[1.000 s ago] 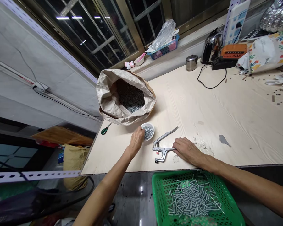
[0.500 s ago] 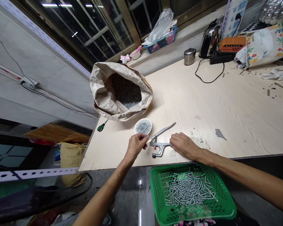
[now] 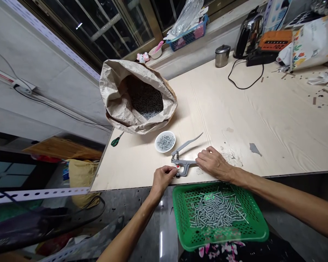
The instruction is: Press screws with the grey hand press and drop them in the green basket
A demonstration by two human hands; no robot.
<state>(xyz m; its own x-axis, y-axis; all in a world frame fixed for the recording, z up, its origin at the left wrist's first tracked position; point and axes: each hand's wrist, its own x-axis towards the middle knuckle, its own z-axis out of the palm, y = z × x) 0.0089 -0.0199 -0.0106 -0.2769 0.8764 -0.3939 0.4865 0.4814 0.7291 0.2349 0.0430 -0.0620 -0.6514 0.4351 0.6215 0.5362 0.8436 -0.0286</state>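
Grey metal press pliers (image 3: 183, 158) lie on the pale wooden table (image 3: 262, 120) near its front edge. My right hand (image 3: 213, 163) rests on the lower handle, fingers curled over it. My left hand (image 3: 163, 177) is pinched at the pliers' jaw end, holding something too small to make out. A small white bowl (image 3: 165, 141) of little metal pieces sits just behind the pliers. A green plastic basket (image 3: 218, 216) with several grey metal tubes sits below the table edge, in front of me.
An open paper sack (image 3: 136, 96) full of small dark metal parts stands behind the bowl. Green-handled scissors (image 3: 116, 140) lie at the table's left edge. A kettle (image 3: 248, 34), a steel cup (image 3: 222, 55), a black cable and a floral bag (image 3: 314, 40) crowd the far right.
My left hand came out of the white bowl and moved toward me to the pliers' jaw, fingers pinched. My right hand stayed on the pliers' handle. The view tilted downward.
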